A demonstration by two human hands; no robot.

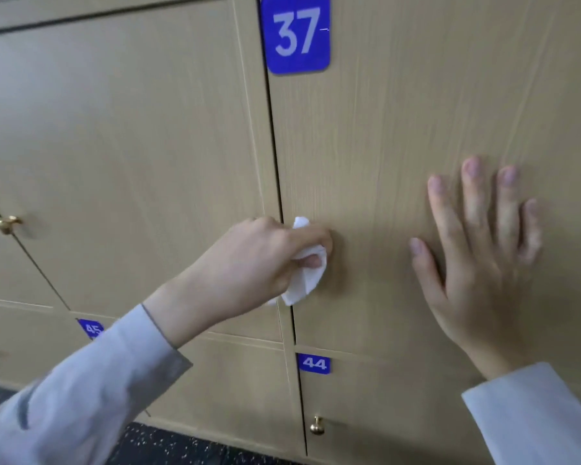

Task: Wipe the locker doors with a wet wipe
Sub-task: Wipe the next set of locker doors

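Wood-grain locker door 37 (416, 112) fills most of what we see, and we place everything else against it. Our left hand (265, 260) has its fingers curled round a crumpled white wet wipe (307, 280) and holds it against this door's left edge, about halfway down, right at the dark gap beside the neighbouring door (131, 146). Our right hand (480, 250) lies flat on the same door to the right of the wipe, fingers straight and spread, pointing up, apart from the left hand. A blue plate reading 37 (296, 33) sits at the door's top left corner. Below the door, a blue plate 44 (314, 364) marks the lower locker, with a brass knob (317, 426) under it. Left of the door, past the neighbouring door, we see another brass knob (4, 224) and a blue plate 45 (91, 328). Both our sleeves (81, 397) are pale grey.
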